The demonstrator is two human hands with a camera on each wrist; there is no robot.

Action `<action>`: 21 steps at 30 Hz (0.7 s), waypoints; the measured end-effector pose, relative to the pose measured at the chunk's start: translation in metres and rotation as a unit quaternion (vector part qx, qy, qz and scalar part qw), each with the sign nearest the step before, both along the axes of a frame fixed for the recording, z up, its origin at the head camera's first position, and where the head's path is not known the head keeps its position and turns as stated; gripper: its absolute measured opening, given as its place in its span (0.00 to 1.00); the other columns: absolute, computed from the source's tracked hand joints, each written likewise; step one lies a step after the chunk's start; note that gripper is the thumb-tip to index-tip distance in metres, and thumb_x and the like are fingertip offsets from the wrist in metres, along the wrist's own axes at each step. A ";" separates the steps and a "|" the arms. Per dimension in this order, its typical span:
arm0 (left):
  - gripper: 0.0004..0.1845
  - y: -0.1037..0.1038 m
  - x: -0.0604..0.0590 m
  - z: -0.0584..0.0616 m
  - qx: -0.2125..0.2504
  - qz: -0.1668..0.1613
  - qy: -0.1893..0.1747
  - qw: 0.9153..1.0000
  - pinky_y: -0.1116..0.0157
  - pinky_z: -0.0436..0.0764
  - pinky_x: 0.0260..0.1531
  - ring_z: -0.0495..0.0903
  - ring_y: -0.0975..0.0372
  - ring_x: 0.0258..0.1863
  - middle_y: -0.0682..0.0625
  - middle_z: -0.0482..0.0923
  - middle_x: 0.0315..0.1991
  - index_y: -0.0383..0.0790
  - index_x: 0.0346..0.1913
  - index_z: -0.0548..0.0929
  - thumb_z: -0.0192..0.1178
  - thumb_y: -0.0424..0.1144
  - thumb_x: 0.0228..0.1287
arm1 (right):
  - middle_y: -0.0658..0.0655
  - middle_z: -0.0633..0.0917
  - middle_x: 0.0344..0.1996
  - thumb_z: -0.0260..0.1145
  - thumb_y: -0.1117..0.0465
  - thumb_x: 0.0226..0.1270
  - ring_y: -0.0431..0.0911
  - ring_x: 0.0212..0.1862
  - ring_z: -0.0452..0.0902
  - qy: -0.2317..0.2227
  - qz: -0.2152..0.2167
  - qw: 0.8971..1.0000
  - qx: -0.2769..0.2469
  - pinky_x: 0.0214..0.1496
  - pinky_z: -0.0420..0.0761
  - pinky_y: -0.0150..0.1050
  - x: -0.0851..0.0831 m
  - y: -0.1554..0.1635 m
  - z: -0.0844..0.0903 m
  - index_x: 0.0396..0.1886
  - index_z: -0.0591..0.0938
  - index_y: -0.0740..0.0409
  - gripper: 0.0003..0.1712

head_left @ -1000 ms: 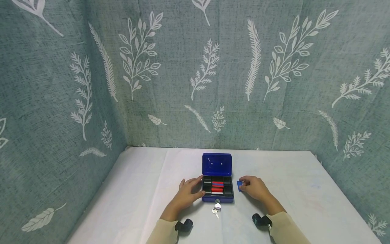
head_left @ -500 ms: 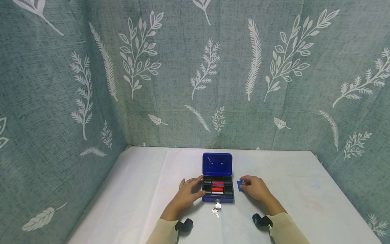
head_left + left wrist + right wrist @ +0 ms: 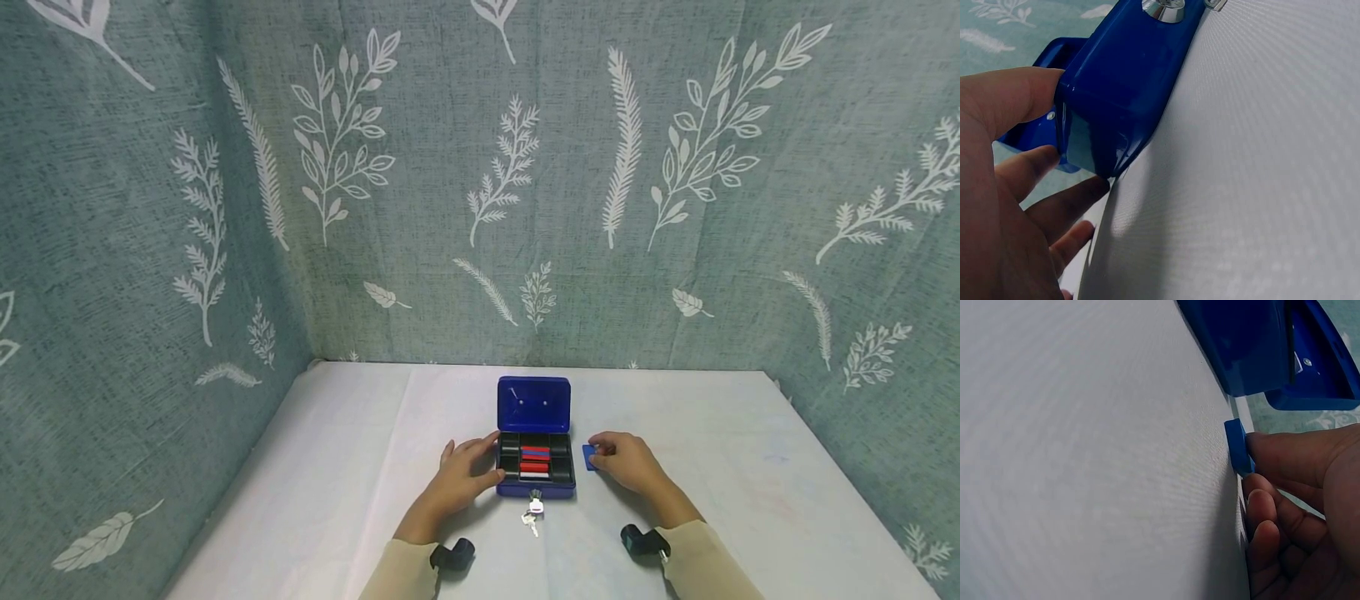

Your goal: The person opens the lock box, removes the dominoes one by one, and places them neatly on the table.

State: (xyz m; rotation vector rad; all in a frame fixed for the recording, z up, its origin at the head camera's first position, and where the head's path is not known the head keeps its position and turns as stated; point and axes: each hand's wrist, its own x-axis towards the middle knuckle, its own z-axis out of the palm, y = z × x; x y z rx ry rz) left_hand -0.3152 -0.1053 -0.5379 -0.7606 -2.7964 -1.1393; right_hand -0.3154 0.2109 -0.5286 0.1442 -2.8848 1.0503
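Note:
A small blue cash box point(image 3: 536, 487) stands on the white table point(image 3: 360, 467) with its lid point(image 3: 534, 403) raised. Its black tray holds red, blue and white pieces point(image 3: 535, 462). My left hand point(image 3: 491, 460) grips the box's left side, thumb at the front corner point(image 3: 1122, 94) and fingers point(image 3: 1060, 206) along the side wall. Just right of the box, my right hand point(image 3: 602, 451) pinches a small flat blue block point(image 3: 589, 456) that rests on the table. In the right wrist view the thumb point(image 3: 1285, 450) presses the block point(image 3: 1238, 445) near the box point(image 3: 1241, 337).
A key sits in the front lock point(image 3: 1163, 7) with a bunch of keys point(image 3: 531, 520) lying on the table before the box. Leaf-patterned green cloth walls point(image 3: 480, 208) close in the back and both sides. The table reaches out to the left and right.

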 end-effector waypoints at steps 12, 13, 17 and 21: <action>0.35 -0.001 -0.001 -0.003 0.007 -0.005 0.001 1.000 0.38 0.40 0.67 0.67 0.49 0.65 0.47 0.77 0.60 0.45 0.71 0.69 0.59 0.54 0.62 | 0.46 0.81 0.27 0.71 0.64 0.58 0.42 0.34 0.77 -0.002 -0.006 1.000 -0.010 0.41 0.77 0.44 0.000 0.002 0.001 0.45 0.86 0.60 0.14; 0.35 -0.001 -0.001 -0.003 0.007 -0.006 0.003 1.000 0.38 0.40 0.67 0.67 0.49 0.65 0.46 0.77 0.59 0.45 0.71 0.69 0.59 0.54 0.62 | 0.46 0.81 0.27 0.71 0.64 0.58 0.42 0.34 0.77 -0.004 -0.006 1.000 -0.013 0.41 0.77 0.44 0.000 0.002 0.001 0.45 0.86 0.60 0.14; 0.35 -0.001 -0.001 -0.004 0.004 -0.005 0.001 1.000 0.39 0.40 0.68 0.67 0.49 0.65 0.47 0.77 0.60 0.45 0.71 0.69 0.59 0.54 0.62 | 0.47 0.81 0.28 0.71 0.65 0.58 0.42 0.33 0.77 -0.012 -0.006 0.999 -0.038 0.36 0.77 0.40 0.000 0.002 0.002 0.46 0.85 0.61 0.14; 0.35 -0.001 -0.002 -0.005 -0.001 -0.002 -0.001 1.000 0.40 0.39 0.68 0.67 0.51 0.66 0.48 0.77 0.60 0.46 0.71 0.69 0.59 0.54 0.62 | 0.49 0.81 0.29 0.71 0.66 0.58 0.42 0.31 0.77 -0.017 -0.005 0.998 -0.066 0.29 0.77 0.38 0.000 0.002 0.006 0.46 0.85 0.63 0.15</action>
